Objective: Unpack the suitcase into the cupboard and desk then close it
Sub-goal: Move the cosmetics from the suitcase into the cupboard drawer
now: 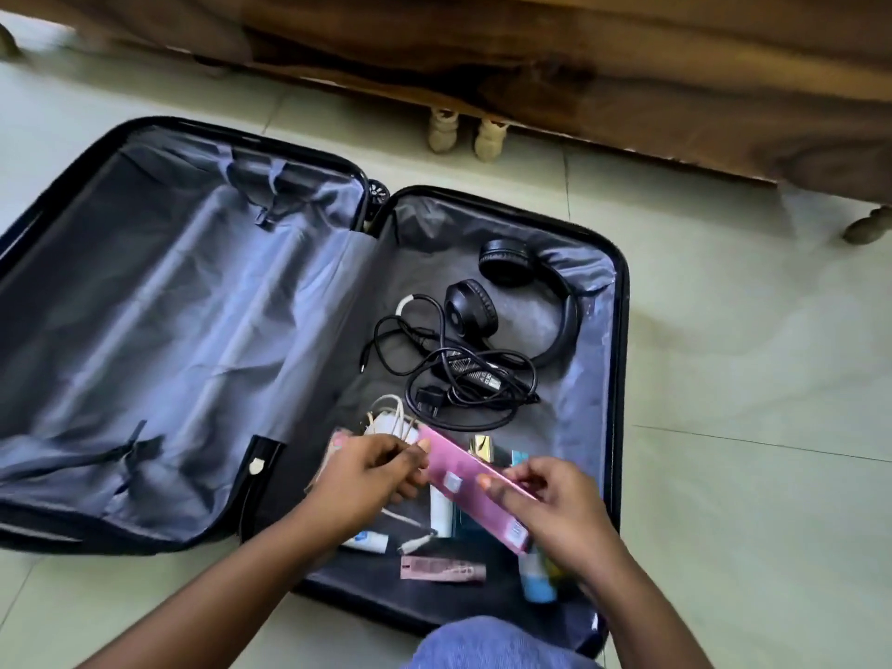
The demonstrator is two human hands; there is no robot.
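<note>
Black hard-shell suitcase lies fully open on pale tiled floor, grey lining in both halves. Left half bare. Right half holds black headphones, tangled black charger cable, white cable bundle, several small tubes and bottles at near end. Long pink box raised aslant above near end, held at both ends.
</note>
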